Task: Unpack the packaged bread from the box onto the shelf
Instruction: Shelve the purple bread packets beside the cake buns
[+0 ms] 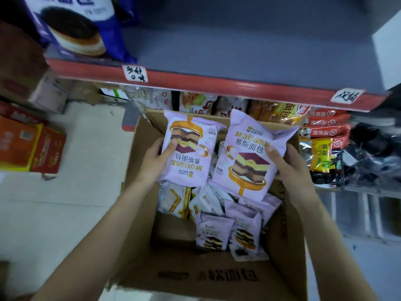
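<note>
Two lilac mousse-bread packs are up out of the box (138, 253), one per hand: my left hand (155, 158) grips the upside-down pack (187, 148) by its left edge, thumb curled over the front, and my right hand (288, 162) grips the upright pack (249, 161) at its right edge. Both packs stand long axis pointing away from me, side by side above the box's far edge, with the grey shelf (238, 51) straight ahead and higher, past its red front lip. More packs, I think the same kind, lie below my wrists in the box.

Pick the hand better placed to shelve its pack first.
Right, marginally: right hand holds its mousse pack nearer the shelf's bare stretch; left hand sits below the blue pack.
</note>
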The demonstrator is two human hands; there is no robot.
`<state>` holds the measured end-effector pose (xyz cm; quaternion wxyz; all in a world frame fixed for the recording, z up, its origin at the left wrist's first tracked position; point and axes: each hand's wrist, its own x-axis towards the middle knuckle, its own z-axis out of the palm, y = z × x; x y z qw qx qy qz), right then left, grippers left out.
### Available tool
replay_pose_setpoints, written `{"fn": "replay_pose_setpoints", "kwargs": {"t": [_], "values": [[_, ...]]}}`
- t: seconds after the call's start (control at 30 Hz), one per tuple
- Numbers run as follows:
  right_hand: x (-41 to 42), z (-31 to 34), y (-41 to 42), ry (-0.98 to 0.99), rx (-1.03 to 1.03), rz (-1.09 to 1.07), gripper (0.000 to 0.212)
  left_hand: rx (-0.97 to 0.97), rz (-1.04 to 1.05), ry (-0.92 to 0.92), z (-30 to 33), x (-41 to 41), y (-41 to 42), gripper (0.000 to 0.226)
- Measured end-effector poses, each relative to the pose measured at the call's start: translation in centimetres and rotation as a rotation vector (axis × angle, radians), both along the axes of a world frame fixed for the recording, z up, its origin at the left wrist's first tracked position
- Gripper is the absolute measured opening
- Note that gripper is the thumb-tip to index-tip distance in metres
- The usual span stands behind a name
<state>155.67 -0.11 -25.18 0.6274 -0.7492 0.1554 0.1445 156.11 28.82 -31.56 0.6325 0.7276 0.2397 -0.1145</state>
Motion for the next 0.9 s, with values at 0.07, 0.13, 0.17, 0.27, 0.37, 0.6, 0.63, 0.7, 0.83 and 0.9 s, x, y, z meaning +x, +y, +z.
{"fn": "replay_pose_setpoints", "kwargs": {"t": [0.07, 0.13, 0.17, 0.27, 0.37, 0.6, 0.63, 0.7, 0.83, 0.9], "values": [[0.1, 2.6, 0.6, -0.022, -0.049, 0.085, 0.026, 0.021, 0.006, -0.040, 2.5, -0.4, 0.6, 0.014], [0.4, 5.2, 1.3, -0.108, -0.129, 0.156, 0.040, 0.067, -0.015, -0.112, 4.6, -0.8, 1.3, 0.035], [0.7, 6.3, 1.7, -0.173, -0.200, 0.198, 0.049, 0.101, -0.025, -0.146, 5.6, -0.9, 1.7, 0.047], [2.6, 9.9, 2.9, -0.346, -0.446, 0.275, 0.055, 0.179, -0.016, -0.204, 8.4, -0.7, 2.7, 0.058], [5.1, 12.5, 3.5, -0.402, -0.472, 0.256, 0.066, 0.189, 0.020, -0.245, 10.6, -0.1, 3.4, 0.047], [13.1, 14.6, 4.9, -0.477, -0.105, 0.075, 0.021, 0.262, 0.182, -0.320, 13.7, 1.6, 4.4, 0.031], [14.6, 14.4, 5.5, -0.488, -0.099, 0.079, 0.020, 0.277, 0.218, -0.320, 13.8, 1.9, 4.6, 0.031], [17.7, 13.8, 6.9, -0.499, -0.109, 0.101, 0.029, 0.323, 0.236, -0.317, 14.1, 2.8, 4.7, 0.030], [24.6, 12.4, 11.1, -0.451, -0.136, 0.139, 0.034, 0.458, 0.169, -0.339, 14.7, 5.4, 4.3, 0.043], [27.8, 11.7, 12.9, -0.468, -0.183, 0.187, 0.035, 0.454, 0.181, -0.347, 14.5, 6.8, 4.1, 0.044]]}}
